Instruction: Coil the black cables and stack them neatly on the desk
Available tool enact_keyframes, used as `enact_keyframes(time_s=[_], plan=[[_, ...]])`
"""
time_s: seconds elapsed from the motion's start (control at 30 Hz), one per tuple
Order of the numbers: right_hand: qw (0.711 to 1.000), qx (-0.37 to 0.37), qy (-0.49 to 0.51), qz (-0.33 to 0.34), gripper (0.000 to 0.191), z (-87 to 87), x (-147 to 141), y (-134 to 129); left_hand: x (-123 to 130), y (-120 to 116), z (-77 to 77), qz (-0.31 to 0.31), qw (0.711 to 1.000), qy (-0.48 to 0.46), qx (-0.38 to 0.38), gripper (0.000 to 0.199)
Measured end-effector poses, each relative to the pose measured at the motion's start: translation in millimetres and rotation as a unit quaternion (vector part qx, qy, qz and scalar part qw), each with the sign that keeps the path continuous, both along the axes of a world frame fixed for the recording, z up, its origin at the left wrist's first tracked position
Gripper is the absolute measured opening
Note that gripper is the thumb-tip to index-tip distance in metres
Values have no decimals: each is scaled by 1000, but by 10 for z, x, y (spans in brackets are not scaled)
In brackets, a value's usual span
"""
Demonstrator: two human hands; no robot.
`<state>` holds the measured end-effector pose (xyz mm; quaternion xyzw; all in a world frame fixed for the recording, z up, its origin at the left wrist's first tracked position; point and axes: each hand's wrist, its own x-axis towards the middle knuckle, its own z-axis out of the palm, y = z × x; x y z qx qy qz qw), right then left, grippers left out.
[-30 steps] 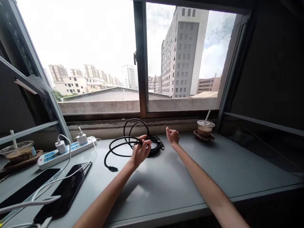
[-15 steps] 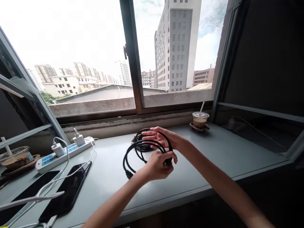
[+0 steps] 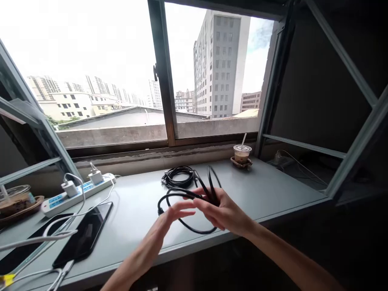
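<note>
A loosely looped black cable [image 3: 194, 231] hangs just above the grey desk, near its front edge. My right hand [image 3: 226, 210] is closed around several of its strands, with loops standing up above the fingers and another drooping below. To the left, my left hand [image 3: 171, 218] has its fingers stretched out, the tips close to the right hand and the cable; whether they touch the cable is hard to see. Behind both hands lies a second black cable [image 3: 178, 178], wound in a neat flat coil.
The grey desk [image 3: 136, 218] runs below a window. At left stand a white power strip [image 3: 77, 196] with chargers, a black phone [image 3: 86, 234] and white cords. An iced drink cup [image 3: 241, 153] is at the back right; another cup [image 3: 15, 198] is far left.
My left hand has let go of the cable and moved left, its fingers straightening. My right hand has come down toward me and closed on the loops. The view has shifted slightly right.
</note>
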<state>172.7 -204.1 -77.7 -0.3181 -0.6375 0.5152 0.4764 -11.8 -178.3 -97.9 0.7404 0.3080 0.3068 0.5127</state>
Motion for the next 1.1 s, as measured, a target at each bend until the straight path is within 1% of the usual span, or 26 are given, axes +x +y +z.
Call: enact_keyframes(time_s=[0.03, 0.07, 0.1, 0.13, 0.2, 0.23, 0.3, 0.33, 0.4, 0.47, 0.5, 0.57, 0.67, 0.77, 0.83, 0.9, 1.0, 1.07, 1.1], plan=[[998, 44, -45, -10, 33, -3, -35, -75, -2, -26, 35, 31, 998, -34, -47, 66], [993, 82, -89, -15, 31, -12, -74, -148, 3, -59, 74, 53, 993, -65, -86, 67], [985, 110, -130, -13, 32, -27, -114, -214, 14, -96, 115, 69, 987, -90, -113, 66], [977, 131, -165, -8, 37, -45, -151, -271, 27, -137, 154, 82, 982, -109, -129, 62], [961, 166, -219, -14, 46, -87, -209, -352, 43, -213, 214, 103, 977, -131, -135, 53], [953, 185, -237, -28, 47, -107, -224, -379, 41, -242, 232, 111, 975, -141, -132, 48], [941, 218, -250, -66, 41, -145, -222, -417, 11, -271, 243, 117, 971, -159, -132, 42], [940, 224, -244, -79, 36, -164, -207, -432, -16, -273, 238, 115, 971, -163, -131, 41], [950, 210, -214, -86, 33, -202, -153, -461, -90, -260, 217, 106, 976, -149, -120, 42], [965, 174, -175, -87, 35, -236, -77, -487, -171, -239, 196, 101, 985, -113, -84, 46], [971, 157, -156, -93, 38, -246, -33, -497, -209, -226, 191, 108, 988, -94, -64, 48], [977, 126, -125, -115, 43, -236, 64, -507, -269, -195, 200, 144, 986, -75, -30, 48], [972, 114, -114, -170, 47, -147, 199, -495, -321, -134, 245, 197, 977, -83, 6, 51], [962, 118, -110, -222, 48, -48, 258, -456, -340, -80, 276, 197, 976, -69, 66, 59], [964, 110, -93, -224, 50, -21, 245, -418, -340, -65, 276, 207, 970, -26, 124, 58], [969, 101, -83, -208, 51, -19, 215, -367, -337, -60, 272, 243, 951, 29, 190, 53], [973, 101, -95, -187, 53, -1, 201, -266, -357, -44, 291, 331, 895, 91, 285, 49], [974, 108, -93, -178, 51, 31, 238, -194, -397, -21, 317, 368, 867, 89, 324, 47], [977, 102, -80, -168, 48, 45, 269, -161, -422, -6, 328, 379, 860, 71, 335, 48]])
